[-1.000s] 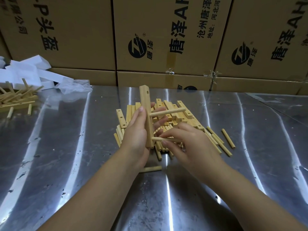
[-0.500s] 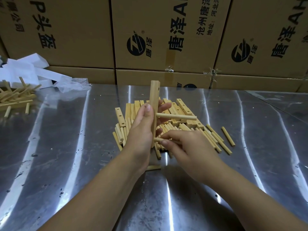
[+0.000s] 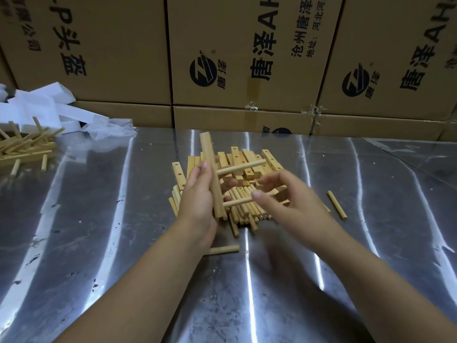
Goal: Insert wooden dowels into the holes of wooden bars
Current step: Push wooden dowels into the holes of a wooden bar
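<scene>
My left hand (image 3: 197,194) grips a wooden bar (image 3: 209,157), held nearly upright above the metal table. Two dowels stick out of the bar to the right: an upper dowel (image 3: 241,167) and a lower dowel (image 3: 238,202). My right hand (image 3: 289,201) is at the lower dowel, thumb on top of it and fingers curved behind, slightly blurred. Behind the hands lies a pile of drilled bars (image 3: 247,164) with loose dowels (image 3: 247,214) in front of it.
A single dowel (image 3: 337,205) lies to the right and another dowel (image 3: 223,249) under my left wrist. Finished pieces (image 3: 24,147) and white foam (image 3: 37,107) sit at the far left. Cardboard boxes (image 3: 235,58) wall off the back of the shiny table (image 3: 111,243).
The bar has tilted a little to the left and the lower dowel now sticks out further right. My right hand has slid right along that dowel and spread its fingers.
</scene>
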